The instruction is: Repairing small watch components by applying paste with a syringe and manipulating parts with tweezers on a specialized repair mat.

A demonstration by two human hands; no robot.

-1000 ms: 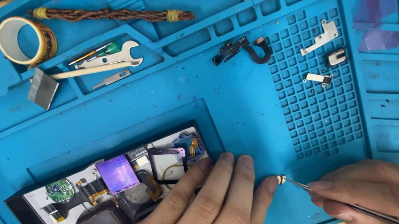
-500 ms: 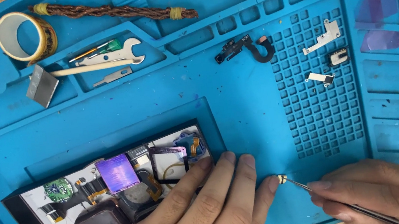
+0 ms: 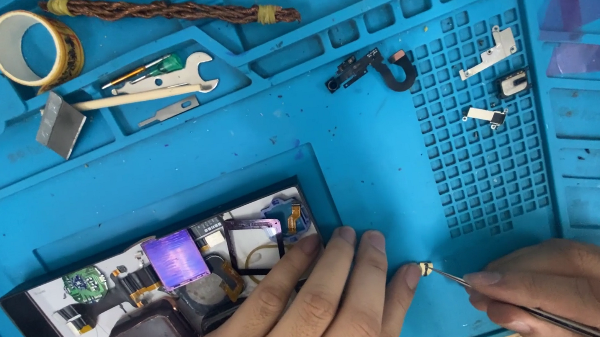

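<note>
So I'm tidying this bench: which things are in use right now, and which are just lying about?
In use:
- left hand
- right hand
- tweezers
- tiny part at the tweezers' tip
- opened device under the left fingers

Lying about:
- tape roll
- braided cord
- flat wrench
- black flex part
- small metal brackets

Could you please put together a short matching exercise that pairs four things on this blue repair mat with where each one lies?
Things:
1. tape roll
2. braided cord
3. opened device
4. tiny part

Places:
A. under the left hand, lower left
B. at the tip of the tweezers in the right hand
C. top left corner of the mat
D. along the top edge, right of the tape roll

Pairs: 1-C, 2-D, 3-A, 4-B
</note>
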